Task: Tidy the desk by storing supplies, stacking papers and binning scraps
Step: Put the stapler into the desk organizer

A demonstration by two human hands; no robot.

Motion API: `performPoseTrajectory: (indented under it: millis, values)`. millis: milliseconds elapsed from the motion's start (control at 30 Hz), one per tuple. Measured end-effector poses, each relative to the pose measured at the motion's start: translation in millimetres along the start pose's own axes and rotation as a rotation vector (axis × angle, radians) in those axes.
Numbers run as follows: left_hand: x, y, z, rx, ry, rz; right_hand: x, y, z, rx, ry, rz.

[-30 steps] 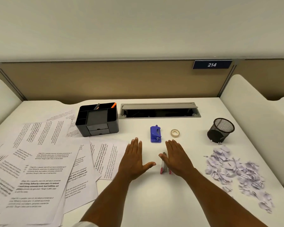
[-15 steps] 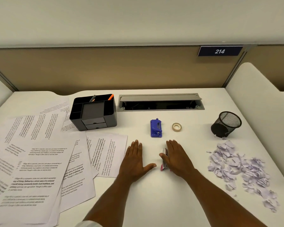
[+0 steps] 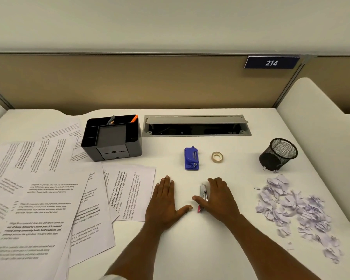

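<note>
ok so both my hands are down on the desk [image 3: 190, 249] right in the middle. My left hand [image 3: 166, 203] is flat on bare desktop, fingers straight and close together, thumb stuck out to the right, holding nothing. Its little-finger side sits right at the edge of the nearest printed sheet [image 3: 129, 195]. My right hand [image 3: 220, 199] is flat too, fingers straight and together, with the thumb laid across the little silver and pink stapler [image 3: 203, 190]. The stapler lies along my index finger pointing away from me, and honestly I can't tell if it's actually pinched or just trapped under the thumb. Open room: a bare strip runs from my wrists back to the near edge, and there's another clear patch past my fingertips before the blue hole punch [image 3: 191, 158] and the tape roll [image 3: 217, 157], which sit side by side but apart. Behind them is the grey cable hatch [image 3: 196, 126] with its lid up, close to the back edge. The left side is buried in overlapping papers [image 3: 45, 199] that run off the left and near edges, with some tucked under the black organizer [image 3: 111, 138]. It has a grey pen [image 3: 111, 120] and an orange pen [image 3: 134, 118] in the back slots. On the right, the paper scraps [image 3: 295, 213] trail toward the right edge, and the black mesh cup [image 3: 279, 154] sits tilted just behind them with a few bits at its base.
</note>
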State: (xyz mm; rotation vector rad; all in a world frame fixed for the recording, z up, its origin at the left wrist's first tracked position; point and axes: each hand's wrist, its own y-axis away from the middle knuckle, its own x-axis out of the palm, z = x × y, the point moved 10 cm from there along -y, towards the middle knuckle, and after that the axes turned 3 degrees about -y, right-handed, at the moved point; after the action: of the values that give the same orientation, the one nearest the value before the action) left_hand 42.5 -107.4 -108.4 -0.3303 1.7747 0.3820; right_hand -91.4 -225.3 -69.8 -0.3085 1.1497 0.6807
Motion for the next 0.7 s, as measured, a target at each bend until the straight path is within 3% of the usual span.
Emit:
performPoseTrajectory:
  millis: [300, 500, 700]
  values:
    - [-6.7, 2.9, 0.3, -0.002, 0.034, -0.043, 17.2, -3.9, 0.7, 0.272, -0.020, 0.151]
    - [-11.0, 2.9, 1.9, -0.013, 0.111, -0.056, 5.2, -16.5, 14.7, 0.345, -0.062, 0.185]
    - [-6.8, 2.9, 3.3, -0.016, 0.115, 0.005, -22.9, -46.5, 91.5, 0.429, -0.648, 0.318]
